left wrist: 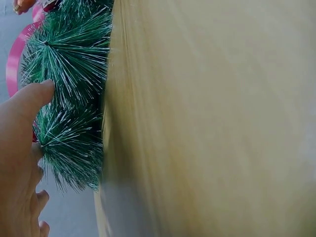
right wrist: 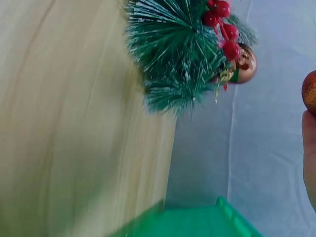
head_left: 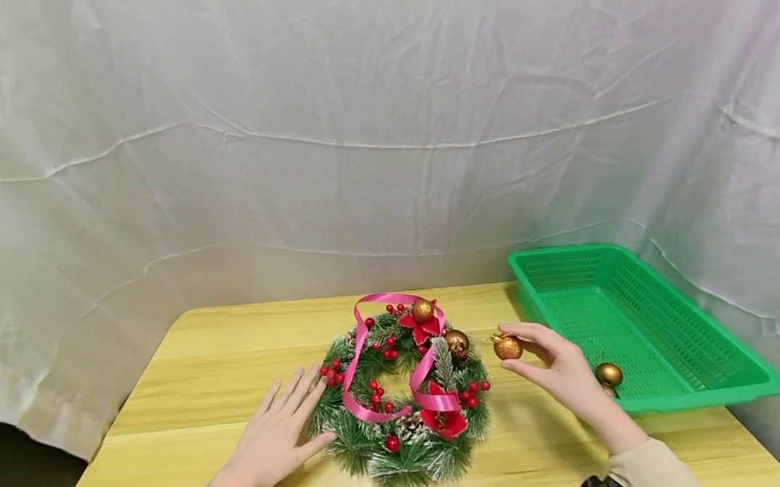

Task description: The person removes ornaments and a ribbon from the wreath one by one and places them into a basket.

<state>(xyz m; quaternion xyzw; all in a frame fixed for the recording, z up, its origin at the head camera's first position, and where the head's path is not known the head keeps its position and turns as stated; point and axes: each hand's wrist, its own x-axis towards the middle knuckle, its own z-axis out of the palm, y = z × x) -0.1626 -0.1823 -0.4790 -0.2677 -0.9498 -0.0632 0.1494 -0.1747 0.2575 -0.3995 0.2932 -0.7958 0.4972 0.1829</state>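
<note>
On the table lies a green wreath (head_left: 400,464) with red berries, red flowers, pinecones and frosted tips. A pink ribbon (head_left: 350,379) loops loosely over it. One glittery gold ball (head_left: 423,310) sits near its top, and a shiny bronze ball (head_left: 457,344) at its upper right. My left hand (head_left: 277,430) rests at the wreath's left side, fingers spread and straight, the thumb touching the needles. To the right of the wreath, my right hand (head_left: 559,367) pinches a glittery gold Christmas ball (head_left: 508,346) between thumb and fingers, apart from the wreath.
A green plastic basket (head_left: 707,320) stands on the right of the table. Inside it, a shiny gold ball (head_left: 608,374) lies at the near left corner, with another partly hidden beside it. Pale curtains (head_left: 388,193) hang behind the wooden table (head_left: 174,398).
</note>
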